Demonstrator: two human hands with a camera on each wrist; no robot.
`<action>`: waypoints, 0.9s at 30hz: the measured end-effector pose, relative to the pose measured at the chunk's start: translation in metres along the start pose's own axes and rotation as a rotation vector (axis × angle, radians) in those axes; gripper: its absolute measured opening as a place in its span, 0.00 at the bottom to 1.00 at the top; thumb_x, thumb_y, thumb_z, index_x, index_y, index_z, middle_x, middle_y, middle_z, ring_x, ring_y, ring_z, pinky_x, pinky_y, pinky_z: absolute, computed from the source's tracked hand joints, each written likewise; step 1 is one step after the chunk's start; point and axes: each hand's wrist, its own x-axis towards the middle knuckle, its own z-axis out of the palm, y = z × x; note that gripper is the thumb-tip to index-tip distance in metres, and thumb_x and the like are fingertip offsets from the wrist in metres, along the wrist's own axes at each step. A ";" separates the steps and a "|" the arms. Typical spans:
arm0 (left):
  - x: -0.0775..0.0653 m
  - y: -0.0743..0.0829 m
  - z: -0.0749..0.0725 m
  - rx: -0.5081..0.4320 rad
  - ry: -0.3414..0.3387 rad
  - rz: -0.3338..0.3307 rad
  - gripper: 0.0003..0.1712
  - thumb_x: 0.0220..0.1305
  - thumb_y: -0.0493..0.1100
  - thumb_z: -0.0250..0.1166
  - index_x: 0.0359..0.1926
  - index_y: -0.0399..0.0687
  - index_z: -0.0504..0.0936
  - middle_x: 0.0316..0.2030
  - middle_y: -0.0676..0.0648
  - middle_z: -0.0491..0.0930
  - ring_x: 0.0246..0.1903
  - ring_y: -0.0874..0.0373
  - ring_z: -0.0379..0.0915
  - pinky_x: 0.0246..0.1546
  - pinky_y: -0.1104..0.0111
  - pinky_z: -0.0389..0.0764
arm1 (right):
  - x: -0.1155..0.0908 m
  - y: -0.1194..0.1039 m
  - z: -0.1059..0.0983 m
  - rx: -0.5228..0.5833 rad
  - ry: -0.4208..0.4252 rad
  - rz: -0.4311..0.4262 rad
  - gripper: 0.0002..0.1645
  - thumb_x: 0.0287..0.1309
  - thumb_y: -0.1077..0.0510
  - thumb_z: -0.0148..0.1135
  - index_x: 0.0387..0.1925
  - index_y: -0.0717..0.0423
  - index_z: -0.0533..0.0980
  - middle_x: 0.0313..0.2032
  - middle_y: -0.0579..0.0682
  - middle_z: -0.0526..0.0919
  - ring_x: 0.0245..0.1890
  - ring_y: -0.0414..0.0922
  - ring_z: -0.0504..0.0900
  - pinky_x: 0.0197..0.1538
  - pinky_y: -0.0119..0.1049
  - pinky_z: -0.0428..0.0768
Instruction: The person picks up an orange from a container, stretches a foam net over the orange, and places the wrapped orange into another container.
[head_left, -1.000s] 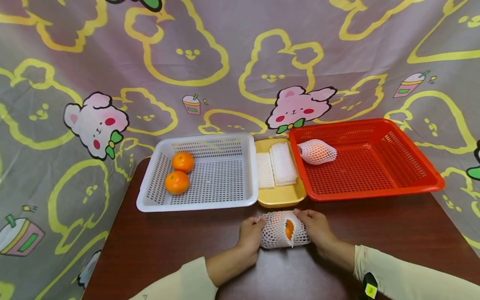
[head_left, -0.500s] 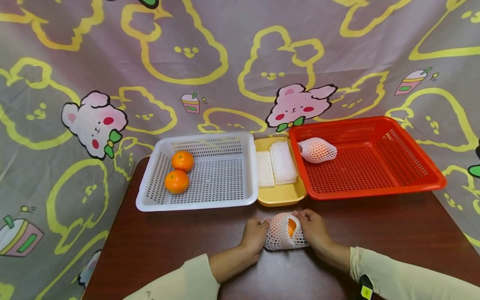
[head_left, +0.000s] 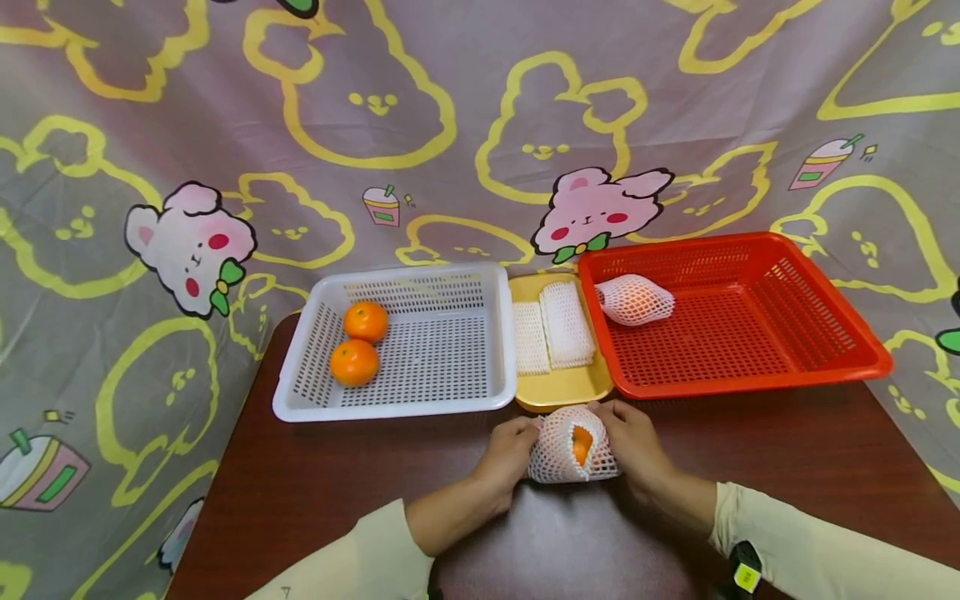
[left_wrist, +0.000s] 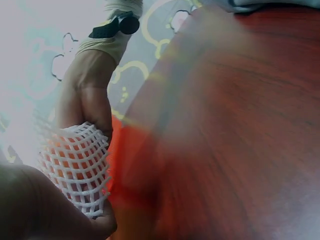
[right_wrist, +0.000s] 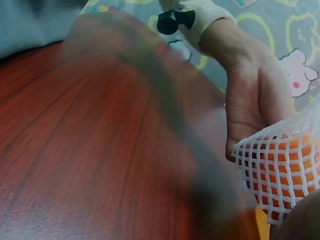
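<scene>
A white foam net sleeve (head_left: 553, 454) wraps an orange (head_left: 581, 446), whose bare peel shows through a slit facing the front. My left hand (head_left: 506, 461) pinches the sleeve's left end, and my right hand (head_left: 637, 446) grips the other end. Both hands are over the dark wood table, just in front of the yellow tray (head_left: 562, 396). In the left wrist view, the mesh (left_wrist: 82, 167) stretches between the two hands. The right wrist view shows orange peel (right_wrist: 287, 162) through the netting, with the left hand's palm behind it.
A white basket (head_left: 397, 410) with two oranges (head_left: 355, 363) stands at the back left. More folded foam nets (head_left: 567, 325) lie in the yellow tray. At the right, a red basket (head_left: 750, 385) holds a net-wrapped fruit (head_left: 636, 301). A patterned cloth hangs behind.
Both hands have moved slightly away from me, toward the yellow tray, carrying the wrapped orange. The sleeve has drawn in from a wider, flatter shape and bulges rounder around the fruit.
</scene>
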 end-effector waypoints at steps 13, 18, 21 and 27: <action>-0.005 0.012 0.000 -0.113 -0.094 -0.056 0.16 0.71 0.42 0.46 0.50 0.40 0.76 0.36 0.49 0.76 0.30 0.61 0.72 0.28 0.72 0.74 | -0.006 -0.017 -0.009 0.080 -0.130 0.060 0.14 0.69 0.50 0.51 0.35 0.55 0.75 0.30 0.44 0.79 0.32 0.39 0.78 0.38 0.33 0.79; -0.007 0.013 0.000 -0.175 -0.171 -0.069 0.19 0.71 0.41 0.43 0.54 0.40 0.75 0.43 0.46 0.79 0.37 0.59 0.76 0.36 0.68 0.78 | -0.007 -0.019 -0.012 0.082 -0.144 0.073 0.16 0.70 0.49 0.50 0.39 0.58 0.74 0.32 0.44 0.78 0.35 0.39 0.77 0.41 0.32 0.79; -0.008 0.014 0.000 -0.193 -0.182 -0.059 0.19 0.71 0.42 0.44 0.54 0.39 0.75 0.43 0.46 0.79 0.38 0.60 0.76 0.36 0.67 0.79 | -0.007 -0.018 -0.012 0.089 -0.160 0.067 0.17 0.70 0.49 0.49 0.41 0.59 0.73 0.34 0.45 0.78 0.37 0.40 0.77 0.43 0.32 0.78; -0.010 0.013 0.000 -0.224 -0.209 -0.060 0.19 0.71 0.42 0.44 0.53 0.39 0.75 0.41 0.45 0.80 0.37 0.59 0.78 0.37 0.65 0.81 | -0.009 -0.015 -0.013 0.055 -0.182 0.050 0.22 0.70 0.46 0.49 0.45 0.62 0.73 0.37 0.47 0.78 0.39 0.41 0.77 0.44 0.33 0.78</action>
